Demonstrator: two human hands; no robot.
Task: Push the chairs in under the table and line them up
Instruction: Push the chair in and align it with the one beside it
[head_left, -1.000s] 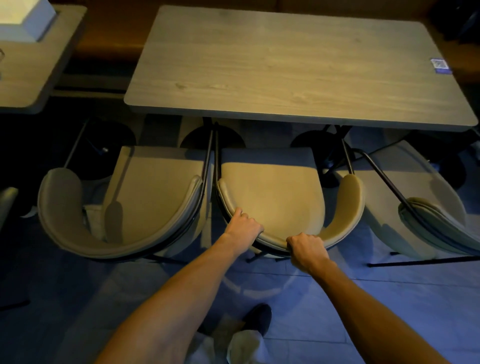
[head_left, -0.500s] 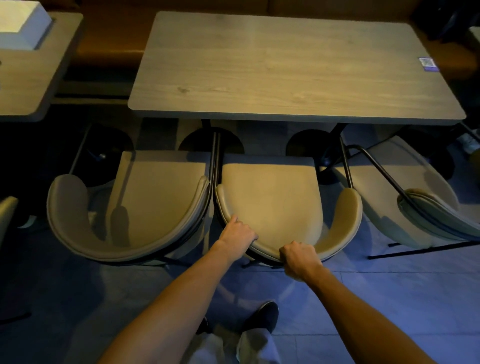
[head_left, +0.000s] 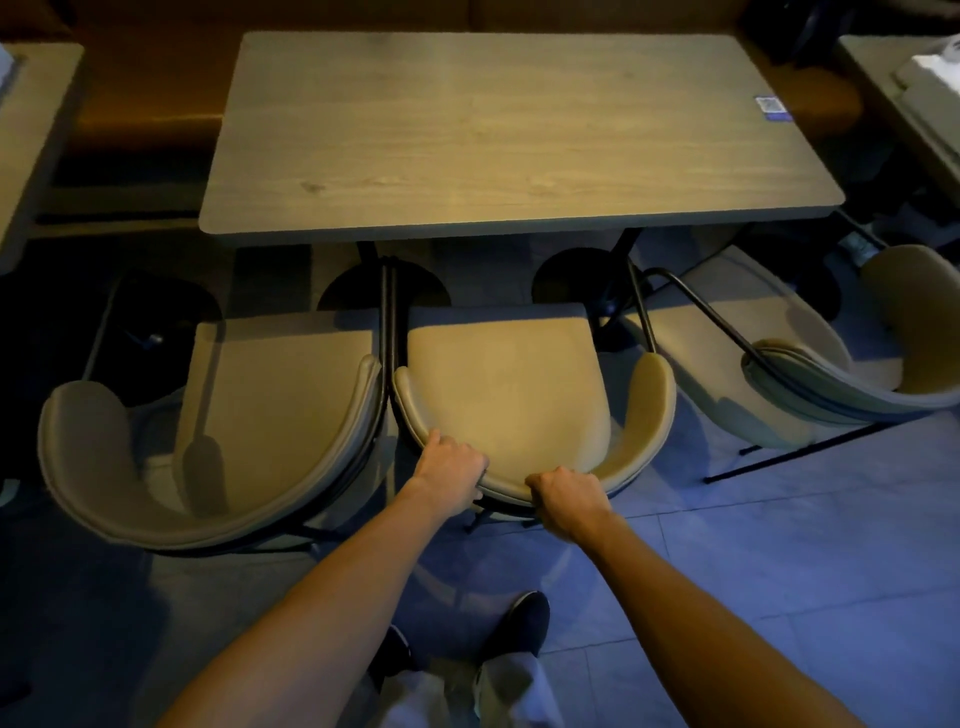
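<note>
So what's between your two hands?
Only the curved backrest rim of the middle chair, which the left hand and right hand both grip; the head view shows it.

Left hand (head_left: 451, 472) and right hand (head_left: 569, 499) fingertips hidden round middle chair (head_left: 498, 384) backrest, sticker (head_left: 771, 108) print unreadably small.

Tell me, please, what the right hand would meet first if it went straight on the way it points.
The right hand grips the backrest of the middle chair, so that stops it at once. Beyond, the line seems to cross the seat toward the table, though depth is unclear.
</note>
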